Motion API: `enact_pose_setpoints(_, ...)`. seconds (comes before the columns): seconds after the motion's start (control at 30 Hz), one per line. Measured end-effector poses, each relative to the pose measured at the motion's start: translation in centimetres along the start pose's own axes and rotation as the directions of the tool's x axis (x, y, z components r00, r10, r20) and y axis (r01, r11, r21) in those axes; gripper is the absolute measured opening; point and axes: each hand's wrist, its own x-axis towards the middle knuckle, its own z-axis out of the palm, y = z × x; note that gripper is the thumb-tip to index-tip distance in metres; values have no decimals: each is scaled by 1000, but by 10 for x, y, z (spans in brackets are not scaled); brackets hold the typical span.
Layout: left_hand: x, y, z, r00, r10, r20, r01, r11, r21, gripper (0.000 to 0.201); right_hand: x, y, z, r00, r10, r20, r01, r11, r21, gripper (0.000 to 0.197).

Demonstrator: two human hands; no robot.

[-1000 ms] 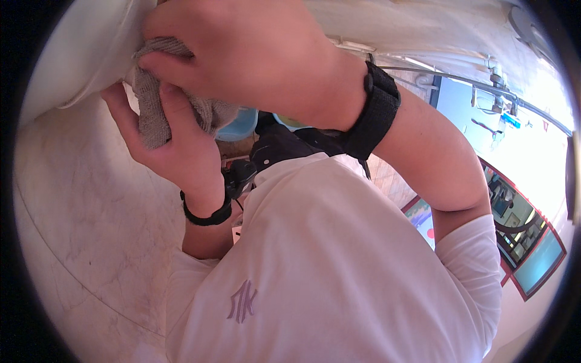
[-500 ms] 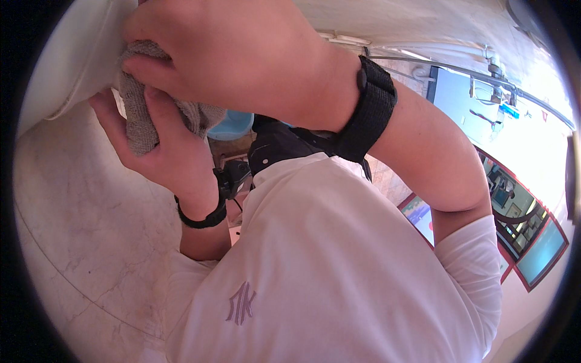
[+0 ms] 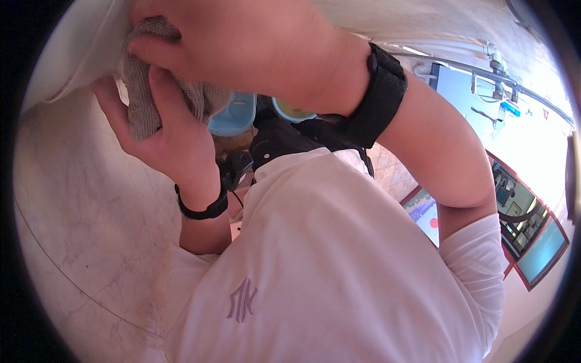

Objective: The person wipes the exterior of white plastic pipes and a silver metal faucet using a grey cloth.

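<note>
A bunched grey cloth [image 3: 140,100] is gripped between my two hands at the upper left. My left hand [image 3: 172,142] holds the cloth's lower part, its thumb pressed over the fabric. From above, my right hand [image 3: 236,51] reaches across with its fingers curled round the upper end. The cloth is beside a smooth, whitish curved surface [image 3: 78,54]; whether it touches that surface I cannot tell. My right fingertips are partly cut off by the picture's upper edge. Each wrist wears a black strap.
Below, near my dark trousers, are a light blue plastic stool or basin [image 3: 236,115] and a blue-rimmed basin [image 3: 293,111]. A pale marbled wall [image 3: 78,199] stands at the left. Pipes [image 3: 496,63] run along the right, above a red-framed window [image 3: 532,236].
Both hands and the cloth have shifted slightly upward in the picture. More of the blue item shows beneath them, and the blue-rimmed basin has come into view.
</note>
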Motion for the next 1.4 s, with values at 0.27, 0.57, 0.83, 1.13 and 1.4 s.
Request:
enact_pose_setpoints(0.27,-2,0,6,1000,-8,-4,8,1000,-12,59,-3,-3,-8,996,74,-49,-63,978,196,15)
enact_pose_setpoints(0.57,-3,0,7,999,37,-20,-38,997,-69,63,-4,4,-4,998,46,-49,-34,975,221,15)
enact_pose_setpoints(0.83,-2,-2,3,999,44,-29,-41,993,110,60,-3,2,-3,989,99,-108,-63,955,291,13)
enact_pose_setpoints(1.13,-1,-12,-4,995,103,-14,-100,986,136,59,-4,7,0,1000,-30,-7,31,989,142,13)
enact_pose_setpoints(1.4,2,-9,-5,995,87,-56,-75,978,197,64,1,-14,-13,993,111,-30,-107,987,119,11)
